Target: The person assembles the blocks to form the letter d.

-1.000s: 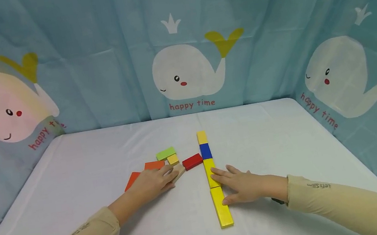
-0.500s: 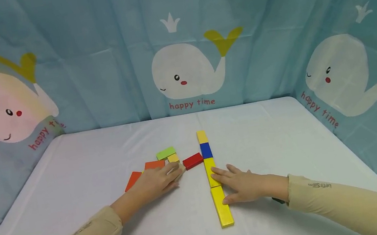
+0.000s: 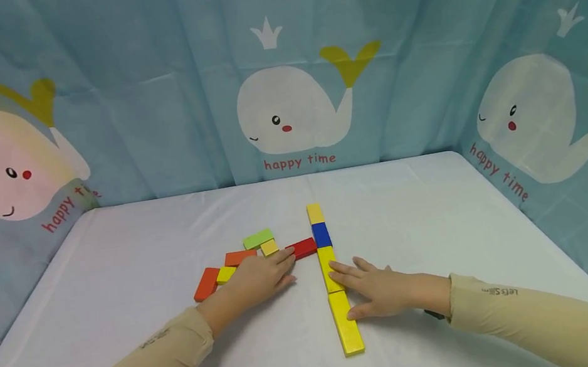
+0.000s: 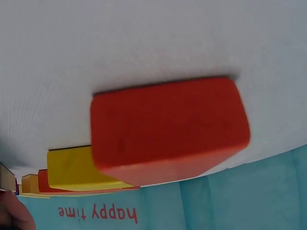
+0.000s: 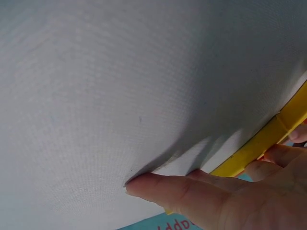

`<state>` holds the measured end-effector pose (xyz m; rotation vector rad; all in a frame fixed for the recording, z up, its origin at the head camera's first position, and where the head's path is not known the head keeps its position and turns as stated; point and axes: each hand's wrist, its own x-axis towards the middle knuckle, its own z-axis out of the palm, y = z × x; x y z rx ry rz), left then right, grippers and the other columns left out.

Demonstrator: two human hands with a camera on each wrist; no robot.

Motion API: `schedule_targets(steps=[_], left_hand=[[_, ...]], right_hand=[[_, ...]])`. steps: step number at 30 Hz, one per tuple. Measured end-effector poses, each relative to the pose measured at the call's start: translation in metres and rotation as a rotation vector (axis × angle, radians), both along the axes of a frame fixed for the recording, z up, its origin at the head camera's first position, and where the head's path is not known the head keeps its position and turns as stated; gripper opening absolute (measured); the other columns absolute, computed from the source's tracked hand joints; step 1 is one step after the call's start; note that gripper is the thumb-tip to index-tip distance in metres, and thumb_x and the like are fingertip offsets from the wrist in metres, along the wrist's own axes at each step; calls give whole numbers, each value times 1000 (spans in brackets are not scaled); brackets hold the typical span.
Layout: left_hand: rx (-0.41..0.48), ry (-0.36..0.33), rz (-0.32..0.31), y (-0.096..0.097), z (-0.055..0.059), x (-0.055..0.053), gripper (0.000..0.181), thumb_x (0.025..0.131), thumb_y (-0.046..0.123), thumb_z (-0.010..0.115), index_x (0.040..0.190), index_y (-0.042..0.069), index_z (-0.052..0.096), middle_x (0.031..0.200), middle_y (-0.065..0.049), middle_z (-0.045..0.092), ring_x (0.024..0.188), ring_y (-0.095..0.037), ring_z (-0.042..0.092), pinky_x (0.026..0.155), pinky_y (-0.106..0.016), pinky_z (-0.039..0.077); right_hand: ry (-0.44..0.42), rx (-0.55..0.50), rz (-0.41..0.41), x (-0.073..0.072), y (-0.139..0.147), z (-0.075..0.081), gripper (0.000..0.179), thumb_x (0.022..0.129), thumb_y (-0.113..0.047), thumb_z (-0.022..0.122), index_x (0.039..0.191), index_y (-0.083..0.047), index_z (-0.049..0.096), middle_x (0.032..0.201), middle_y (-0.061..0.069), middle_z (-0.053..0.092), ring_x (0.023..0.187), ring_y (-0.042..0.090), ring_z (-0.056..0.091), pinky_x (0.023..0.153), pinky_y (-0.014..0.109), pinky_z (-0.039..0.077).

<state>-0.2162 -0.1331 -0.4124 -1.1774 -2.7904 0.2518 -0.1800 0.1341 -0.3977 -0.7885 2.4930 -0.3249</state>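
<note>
My left hand (image 3: 259,279) reaches over the left group of blocks, its fingertips at the left end of a red block (image 3: 302,249). Under that hand a bare wood block (image 4: 6,178) is hidden in the head view; the left wrist view shows its edge beside a finger. The red block's right end meets a straight row of a pale yellow block (image 3: 315,213), a blue block (image 3: 321,235) and two long yellow blocks (image 3: 347,331). My right hand (image 3: 381,290) lies spread at the row, fingertips on the upper long yellow block and thumb at the lower one.
Left of the red block a chain curves away: a small yellow block (image 3: 269,248), an orange-red block (image 3: 240,257), a yellow block (image 3: 226,275) and another orange-red block (image 3: 207,284). A green block (image 3: 258,239) lies behind. White cloth (image 3: 418,209) covers the table; a blue curtain surrounds it.
My left hand has moved right, from over the wood block to the red block. The red block's left end has turned slightly away from me. My right hand stays in place.
</note>
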Motion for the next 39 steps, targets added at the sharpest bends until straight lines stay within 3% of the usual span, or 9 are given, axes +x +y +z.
schedule_targets(steps=[4, 7, 11, 17, 25, 32, 39], left_hand=[[-2, 7, 1, -1, 0, 0, 53, 93, 47, 61, 134, 12, 60, 139, -4, 55, 71, -14, 66, 58, -18, 49], [24, 17, -11, -7, -1, 2, 51, 92, 43, 64, 132, 11, 61, 137, -7, 56, 74, -16, 67, 56, -18, 48], [56, 82, -52, -19, -4, 4, 50, 90, 38, 69, 130, 9, 63, 130, -8, 60, 53, -12, 56, 46, -16, 37], [62, 157, -104, -28, -10, 7, 51, 89, 37, 70, 130, 8, 62, 128, -8, 62, 40, -8, 34, 43, -16, 27], [82, 181, -114, -29, -11, 5, 52, 88, 37, 72, 130, 7, 62, 126, -8, 62, 43, -9, 41, 44, -15, 30], [73, 150, -107, -30, -11, 3, 54, 88, 38, 71, 132, 9, 61, 128, -7, 61, 42, -8, 34, 44, -15, 30], [98, 39, -81, -33, -9, 6, 56, 91, 38, 67, 139, 12, 55, 137, -6, 57, 40, -8, 28, 45, -17, 27]], right_hand=[[-7, -1, -5, 0, 1, 0, 79, 90, -54, 61, 155, -25, 26, 162, -10, 12, 145, 39, 11, 94, 78, 23], [-10, 0, -7, -1, 1, 0, 79, 90, -54, 60, 155, -26, 26, 162, -11, 11, 146, 39, 11, 95, 78, 23], [-2, 10, -4, -1, 0, 0, 79, 90, -55, 60, 155, -27, 25, 162, -11, 11, 146, 38, 11, 95, 78, 22], [-1, 26, -4, -1, 0, -1, 80, 89, -55, 61, 155, -27, 24, 162, -12, 10, 146, 38, 10, 95, 78, 23], [-5, 29, -9, -2, -1, -1, 80, 89, -54, 61, 155, -27, 25, 162, -11, 10, 146, 38, 11, 95, 77, 23], [-2, 28, -3, -1, -1, 0, 80, 89, -54, 61, 155, -26, 25, 162, -10, 10, 146, 38, 11, 95, 77, 23], [14, 35, 6, 0, -2, -1, 80, 89, -54, 61, 155, -25, 26, 162, -9, 11, 145, 39, 12, 94, 78, 24]])
